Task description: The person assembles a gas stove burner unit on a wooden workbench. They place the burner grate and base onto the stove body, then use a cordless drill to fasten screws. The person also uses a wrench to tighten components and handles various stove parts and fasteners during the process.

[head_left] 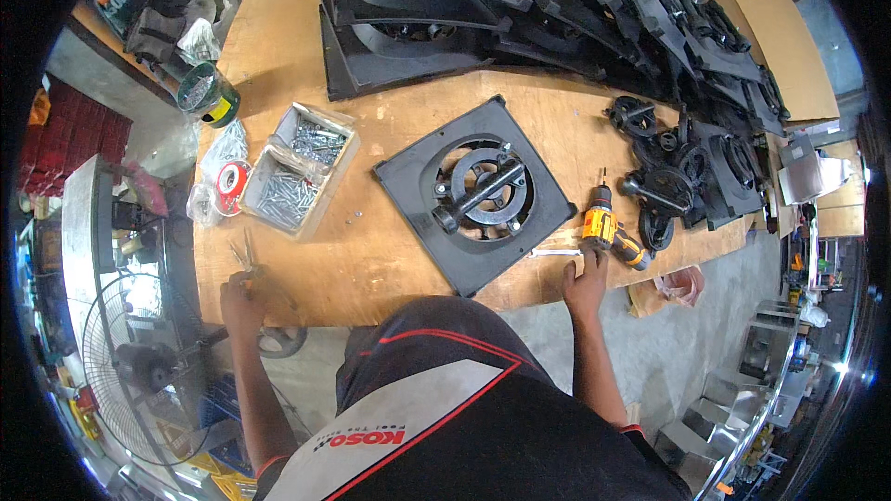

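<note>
A square black plastic panel (415, 171) lies turned cornerwise on the table in front of me. On its round opening sit a ring-shaped bracket (527, 197) and a black bar with a round end (480, 195). My left hand (241, 304) is at the table's near left edge, its fingers closed at the lower end of a pair of pliers (244, 252). My right hand (585, 286) has its fingers apart, close behind a yellow and black cordless drill (600, 221). A slim metal tool (554, 252) lies between that hand and the panel.
A divided box (327, 187) of screws and bolts, a tape roll (232, 178) and a green tub (206, 95) stand left. Black panels (408, 28) are stacked along the back. Loose black brackets (664, 187) crowd the right. A fan (139, 366) stands below left.
</note>
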Demonstrator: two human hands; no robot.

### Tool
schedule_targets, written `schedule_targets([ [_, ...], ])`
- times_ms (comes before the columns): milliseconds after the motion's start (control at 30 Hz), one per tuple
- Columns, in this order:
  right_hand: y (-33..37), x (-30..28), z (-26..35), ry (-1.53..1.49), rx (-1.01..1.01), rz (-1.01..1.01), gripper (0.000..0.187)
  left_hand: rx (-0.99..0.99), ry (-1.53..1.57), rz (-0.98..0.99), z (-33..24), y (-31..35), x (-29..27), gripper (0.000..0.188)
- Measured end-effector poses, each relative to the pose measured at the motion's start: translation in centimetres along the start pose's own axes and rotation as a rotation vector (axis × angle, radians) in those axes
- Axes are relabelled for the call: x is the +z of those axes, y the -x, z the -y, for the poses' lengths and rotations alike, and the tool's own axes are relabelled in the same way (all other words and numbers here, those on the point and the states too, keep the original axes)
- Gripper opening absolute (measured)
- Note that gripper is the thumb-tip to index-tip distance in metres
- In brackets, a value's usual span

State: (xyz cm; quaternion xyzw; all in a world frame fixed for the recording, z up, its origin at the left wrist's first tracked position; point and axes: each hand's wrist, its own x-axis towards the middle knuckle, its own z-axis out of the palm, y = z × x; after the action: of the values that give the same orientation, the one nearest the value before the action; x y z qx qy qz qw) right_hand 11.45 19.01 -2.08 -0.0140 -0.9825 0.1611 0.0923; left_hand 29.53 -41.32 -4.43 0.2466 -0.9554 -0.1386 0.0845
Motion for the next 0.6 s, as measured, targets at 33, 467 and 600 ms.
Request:
schedule_targets([
  [33, 0.3, 0.0, 0.5, -0.066, -0.047, 0.037, 0.039, 0.051, 0.035, -0.047, 0.3, 0.2, 0.3, 0.048],
  [467, -0.7, -5.7, 18.4, -0.558, -0.603, 0.360, 0.044, -0.462, 1.062, 0.265, -13.1, -0.2, -13.7, 0.052],
  [600, -1.1, -7.3, 25.3, -0.785, -1.018, 0.242, 0.101, -0.218, 1.183, 0.410, -20.3, -2.6, -11.0, 0.050],
])
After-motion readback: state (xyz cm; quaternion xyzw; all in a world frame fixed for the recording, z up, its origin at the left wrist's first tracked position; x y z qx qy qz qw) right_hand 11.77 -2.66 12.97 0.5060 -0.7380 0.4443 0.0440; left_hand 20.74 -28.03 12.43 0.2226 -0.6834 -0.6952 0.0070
